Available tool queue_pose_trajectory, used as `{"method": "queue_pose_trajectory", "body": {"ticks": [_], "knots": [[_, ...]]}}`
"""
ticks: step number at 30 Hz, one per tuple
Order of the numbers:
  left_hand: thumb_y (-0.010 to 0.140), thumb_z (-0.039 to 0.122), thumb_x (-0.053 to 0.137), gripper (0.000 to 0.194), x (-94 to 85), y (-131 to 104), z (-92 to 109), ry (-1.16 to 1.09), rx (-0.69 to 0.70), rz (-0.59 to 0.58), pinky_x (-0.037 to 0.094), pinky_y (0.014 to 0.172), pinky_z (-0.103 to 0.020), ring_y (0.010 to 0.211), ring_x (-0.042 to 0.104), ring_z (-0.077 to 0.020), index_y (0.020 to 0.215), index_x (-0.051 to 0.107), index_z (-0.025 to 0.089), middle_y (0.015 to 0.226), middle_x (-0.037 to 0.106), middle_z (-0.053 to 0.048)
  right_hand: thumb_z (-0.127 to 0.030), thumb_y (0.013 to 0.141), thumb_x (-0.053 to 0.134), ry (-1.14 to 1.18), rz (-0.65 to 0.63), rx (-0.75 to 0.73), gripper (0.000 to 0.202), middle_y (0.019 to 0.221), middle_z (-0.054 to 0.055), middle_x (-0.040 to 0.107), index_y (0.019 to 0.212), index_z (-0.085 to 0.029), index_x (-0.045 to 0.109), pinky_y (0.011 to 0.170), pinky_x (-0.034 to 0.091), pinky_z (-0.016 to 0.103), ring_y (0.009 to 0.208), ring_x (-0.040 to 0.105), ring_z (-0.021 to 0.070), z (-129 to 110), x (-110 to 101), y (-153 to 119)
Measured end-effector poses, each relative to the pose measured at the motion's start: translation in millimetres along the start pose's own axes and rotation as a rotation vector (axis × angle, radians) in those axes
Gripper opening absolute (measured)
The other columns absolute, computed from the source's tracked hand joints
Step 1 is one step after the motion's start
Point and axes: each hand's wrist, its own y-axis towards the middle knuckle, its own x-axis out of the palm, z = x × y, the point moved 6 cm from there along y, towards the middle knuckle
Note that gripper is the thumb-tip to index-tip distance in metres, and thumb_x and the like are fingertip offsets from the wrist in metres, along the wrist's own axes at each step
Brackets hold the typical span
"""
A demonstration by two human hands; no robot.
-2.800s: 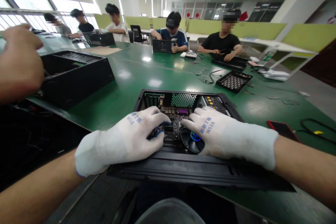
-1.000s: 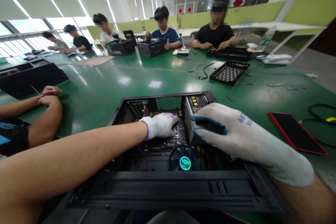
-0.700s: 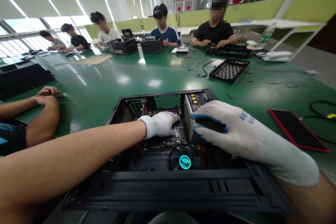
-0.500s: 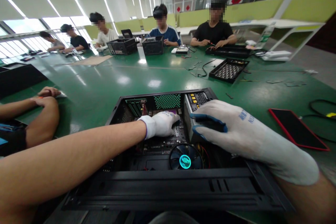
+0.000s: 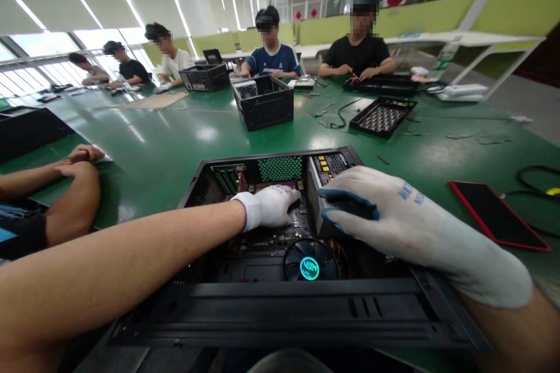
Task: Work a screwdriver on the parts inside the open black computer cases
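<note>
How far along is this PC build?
Looks done: case open, power supply in its far corner, motherboard inside.
In hand: left hand down at the motherboard, exact action hidden; right hand at the power supply.
Remaining, probably: the fan seems unseated, near the near wall, and the case has no cover on.

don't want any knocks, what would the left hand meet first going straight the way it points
Probably the side of the power supply, just beyond the left hand's fingers, though depth is hard to judge here.
</note>
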Motion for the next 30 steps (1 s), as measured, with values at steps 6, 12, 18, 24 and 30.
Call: {"method": "queue_pose_trajectory", "body": {"ticks": [6,12,18,24,30], "knots": [[0.085,0.044,0.077,0.052,1.6,0,-1,0.031,-0.012,-0.017,0.057,0.098,-0.039,0.118,0.071,-0.0334,0.128,0.066,0.017,0.128,0.074,-0.015,-0.055,0.099,0.065,0.009,0.010,-0.001,0.037,0.120,0.006,0.076,0.119,-0.025,0.074,0.099,0.053,0.041,0.112,0.069,0.0274,1,1,0],[0.087,0.054,0.076,0.054,0.5,0,-3,0.078,-0.081,-0.078,0.058,0.097,-0.041,0.118,0.071,-0.0353,0.126,0.067,0.017,0.126,0.074,-0.018,-0.052,0.100,0.064,-0.004,-0.002,-0.008,0.036,0.119,0.008,0.075,0.118,-0.023,0.074,0.099,0.053,0.041,0.113,0.068,0.0270,0,0,-1],[0.083,0.051,0.081,0.054,-7.0,5,1,0.110,-0.054,-0.122,0.061,0.092,-0.038,0.112,0.074,-0.0343,0.123,0.071,0.016,0.124,0.076,-0.016,-0.053,0.101,0.064,0.007,0.002,0.012,0.034,0.117,0.006,0.073,0.116,-0.025,0.073,0.096,0.054,0.041,0.110,0.067,0.0252,-3,-2,-2],[0.083,0.050,0.083,0.050,-14.0,3,8,0.162,-0.048,-0.115,0.060,0.094,-0.036,0.114,0.075,-0.0334,0.119,0.074,0.016,0.122,0.078,-0.016,-0.052,0.102,0.062,0.065,0.024,0.050,0.027,0.116,0.003,0.074,0.112,-0.029,0.073,0.093,0.057,0.039,0.106,0.069,0.0228,-4,-6,-14],[0.083,0.048,0.084,0.046,-11.8,4,10,0.193,-0.069,-0.132,0.061,0.096,-0.036,0.113,0.076,-0.0340,0.114,0.076,0.015,0.119,0.079,-0.018,-0.055,0.100,0.063,0.033,0.095,0.100,0.035,0.135,0.004,0.072,0.126,-0.034,0.074,0.105,0.059,0.043,0.122,0.069,0.0271,-1,-10,-47]]}}
